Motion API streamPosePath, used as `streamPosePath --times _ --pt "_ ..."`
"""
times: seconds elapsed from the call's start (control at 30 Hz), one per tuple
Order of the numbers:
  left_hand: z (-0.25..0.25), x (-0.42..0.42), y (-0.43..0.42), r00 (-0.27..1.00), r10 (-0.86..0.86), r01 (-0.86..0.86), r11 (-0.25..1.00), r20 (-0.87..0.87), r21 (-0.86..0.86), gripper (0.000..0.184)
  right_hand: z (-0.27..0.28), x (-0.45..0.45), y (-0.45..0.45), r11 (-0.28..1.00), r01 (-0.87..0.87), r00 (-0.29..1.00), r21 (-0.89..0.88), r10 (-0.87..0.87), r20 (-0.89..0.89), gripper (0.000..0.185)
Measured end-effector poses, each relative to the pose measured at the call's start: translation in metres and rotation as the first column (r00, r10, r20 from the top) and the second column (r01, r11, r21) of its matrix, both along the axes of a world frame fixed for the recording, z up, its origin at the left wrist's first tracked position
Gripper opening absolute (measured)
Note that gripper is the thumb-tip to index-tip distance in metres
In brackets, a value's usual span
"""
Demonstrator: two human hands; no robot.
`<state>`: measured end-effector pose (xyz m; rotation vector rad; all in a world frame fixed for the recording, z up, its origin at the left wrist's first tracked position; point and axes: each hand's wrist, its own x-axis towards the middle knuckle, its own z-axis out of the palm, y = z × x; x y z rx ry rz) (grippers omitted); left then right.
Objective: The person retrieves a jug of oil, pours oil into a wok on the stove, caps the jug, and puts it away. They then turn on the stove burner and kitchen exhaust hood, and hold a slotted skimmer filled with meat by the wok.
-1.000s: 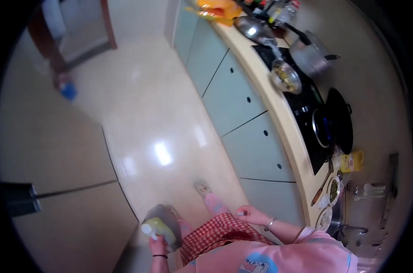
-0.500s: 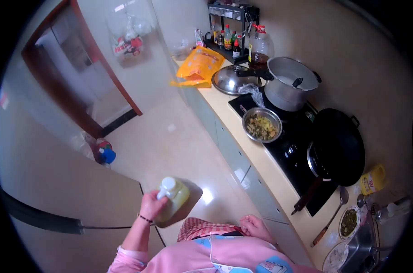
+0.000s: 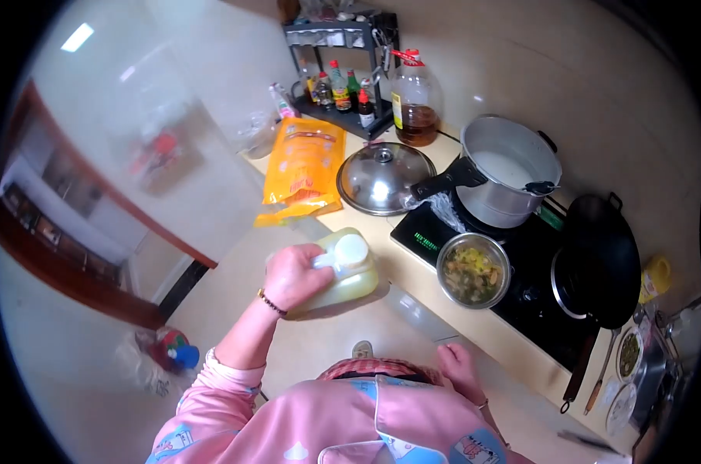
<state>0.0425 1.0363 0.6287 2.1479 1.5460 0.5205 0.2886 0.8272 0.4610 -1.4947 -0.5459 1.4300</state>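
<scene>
My left hand (image 3: 296,277) is closed round the handle of a translucent jug (image 3: 339,290) of pale yellow liquid with a white cap (image 3: 351,251). The jug hangs over the floor, near the counter edge below the orange bag (image 3: 304,162). Low in front of my body, by the cabinet fronts, my right hand (image 3: 459,370) is curled closed. What it holds, if anything, is hidden.
On the counter (image 3: 412,286) are a steel lid (image 3: 385,178), a bowl of food (image 3: 474,271), an open pressure cooker (image 3: 510,166), a black wok (image 3: 598,263) and a large oil bottle (image 3: 416,108). A bottle rack (image 3: 339,77) stands behind. A doorway lies left.
The jug in my left hand has risen and moved right, towards the counter. My view has turned and come closer to the counter. My right hand stays low and closed.
</scene>
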Motion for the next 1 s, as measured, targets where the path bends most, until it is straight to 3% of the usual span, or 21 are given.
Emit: streamPosePath --times 0.07,0.2,0.27,0.4,0.47,0.53,0.57,0.63,0.73,0.87,1.0 --pt "0.004 0.006 0.038 0.998 -0.066 0.066 0.998 -0.011 -0.016 0.025 0.012 -0.010 0.025 0.994 0.015 0.971 0.110 -0.041 0.237 0.014" --pt "0.000 0.013 0.101 0.981 -0.179 0.177 0.983 -0.079 -0.038 0.023 0.048 -0.025 0.077 0.971 0.033 0.948 0.237 -0.105 0.300 0.012" --pt "-0.008 0.018 0.126 0.975 -0.209 0.207 0.978 -0.074 -0.025 0.022 0.074 -0.031 0.106 0.938 -0.078 0.883 0.338 -0.092 0.461 0.013" --pt "-0.007 0.025 0.158 0.966 -0.246 0.247 0.969 -0.081 0.005 0.023 0.110 -0.034 0.171 0.899 -0.207 0.811 0.387 -0.063 0.581 0.015" --pt "-0.010 0.026 0.167 0.965 -0.246 0.247 0.969 -0.091 -0.008 0.024 0.127 -0.036 0.205 0.870 -0.333 0.669 0.364 -0.054 0.741 0.021" --pt "-0.011 0.032 0.177 0.927 -0.348 0.355 0.934 -0.140 0.034 0.017 0.150 -0.040 0.242 0.852 -0.392 0.517 0.347 -0.108 0.849 0.030" --pt "-0.014 0.035 0.178 0.913 -0.384 0.397 0.914 -0.140 0.081 0.016 0.158 -0.042 0.259 0.856 -0.389 0.513 0.340 -0.105 0.852 0.030" --pt "-0.009 0.040 0.179 0.903 -0.405 0.421 0.901 -0.146 0.106 0.016 0.168 -0.047 0.286 0.912 -0.382 0.279 0.148 -0.038 0.959 0.040" --pt "-0.010 0.040 0.186 0.867 -0.473 0.496 0.849 -0.157 0.181 0.015 0.171 -0.052 0.305 0.935 -0.355 0.170 0.012 0.052 0.984 0.044" --pt "-0.011 0.039 0.189 0.834 -0.529 0.552 0.803 -0.158 0.227 0.015 0.166 -0.055 0.307 0.944 -0.313 0.301 0.108 -0.009 0.954 0.047" --pt "-0.013 0.038 0.194 0.806 -0.578 0.590 0.764 -0.130 0.261 0.015 0.172 -0.052 0.311 0.938 -0.347 0.298 -0.021 0.131 0.946 0.043"
